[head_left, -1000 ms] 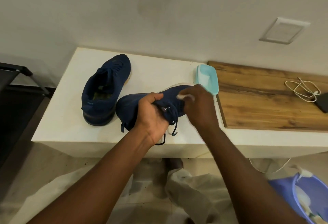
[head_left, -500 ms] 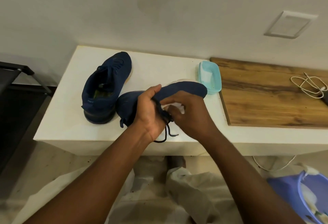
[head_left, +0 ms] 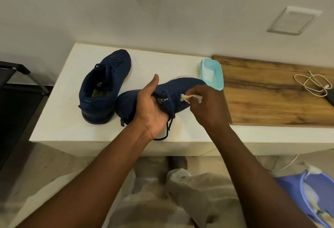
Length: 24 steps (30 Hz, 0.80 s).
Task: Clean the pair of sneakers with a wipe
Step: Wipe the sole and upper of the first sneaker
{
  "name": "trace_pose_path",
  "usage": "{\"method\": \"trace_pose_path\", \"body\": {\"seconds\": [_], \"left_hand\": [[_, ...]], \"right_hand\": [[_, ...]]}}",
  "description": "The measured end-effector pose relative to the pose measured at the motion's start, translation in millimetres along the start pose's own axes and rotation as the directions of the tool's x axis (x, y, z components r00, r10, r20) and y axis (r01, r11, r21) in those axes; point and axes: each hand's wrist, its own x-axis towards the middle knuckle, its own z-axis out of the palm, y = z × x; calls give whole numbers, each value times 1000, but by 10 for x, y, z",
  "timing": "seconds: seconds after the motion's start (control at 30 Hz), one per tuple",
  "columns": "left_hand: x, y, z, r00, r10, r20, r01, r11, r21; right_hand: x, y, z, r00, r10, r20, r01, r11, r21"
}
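- right hand: fingers curled, pinching a crumpled white wipe against the lace side of the navy knit sneaker.
- left hand: palm up, fingers wrapped under the collar, thumb raised. it grips that sneaker, tipped on its side, toe pointing right. we cannot tell whether the heel rests on the white table.
- step in hand, as we judge it: wiping the upper of the first shoe. the second navy sneaker stands upright just beside it on the left, with no hand on it.
- next move, in our judgement: strokes along the knit toward the toe, the left hand turning the shoe to show the sole edge. the loose dark laces hang at the table's front edge and could snag.
- edges: the pale teal plastic tub lies just beyond the toe, and the brown wooden board begins just right of the right hand.
- open room: bare white surface shows behind and in front of the shoes. a lilac plastic basin sits on the floor, lower right.
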Motion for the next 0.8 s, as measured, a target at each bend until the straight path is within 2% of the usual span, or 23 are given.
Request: {"method": "trace_pose_path", "body": {"seconds": [0.07,0.1,0.13,0.2,0.27,0.3,0.33,0.4,0.43,0.5,0.57,0.63,0.73,0.8], "left_hand": [[51,-6,5,999,30,-36,-25,991,131],[55,-1,8,996,62,-68,-40,955,294],[40,21,13,992,103,-77,-51,864,502],[-15,93,-21,992,122,-22,-45,523,851],[-80,148,-95,996,78,46,-57,148,987],[-103,161,-124,996,50,77,-77,-1,997],[-112,155,-150,995,37,89,-84,-105,991],[-69,115,-197,989,108,99,-71,-235,969],[-37,95,-200,981,163,108,-64,-254,965],[9,94,-186,959,249,134,-85,-197,977],[31,133,-180,948,286,143,-127,-76,989],[30,176,-194,959,257,117,-143,83,986],[-3,196,-167,974,201,102,-158,283,946],[-35,192,-109,978,185,95,-156,354,922]], "right_hand": [[-54,-12,77,999,-47,22,45,996,80],[-105,-50,135,993,-102,63,93,987,131],[-148,-89,175,984,-150,97,133,977,166],[-115,-55,215,981,-163,109,141,973,184],[3,73,182,998,-52,40,45,986,161],[64,154,150,1000,30,-7,-29,990,135],[107,223,116,993,106,-51,-99,989,113],[126,284,122,978,182,-101,-171,980,107],[110,256,151,982,162,-99,-150,982,118],[42,131,235,998,42,-44,-34,984,174],[-36,2,287,998,-63,22,55,964,261],[-39,-33,251,993,-113,24,102,957,273],[89,98,113,996,-28,-85,40,988,148],[132,133,49,985,50,-165,-34,995,98]]}}
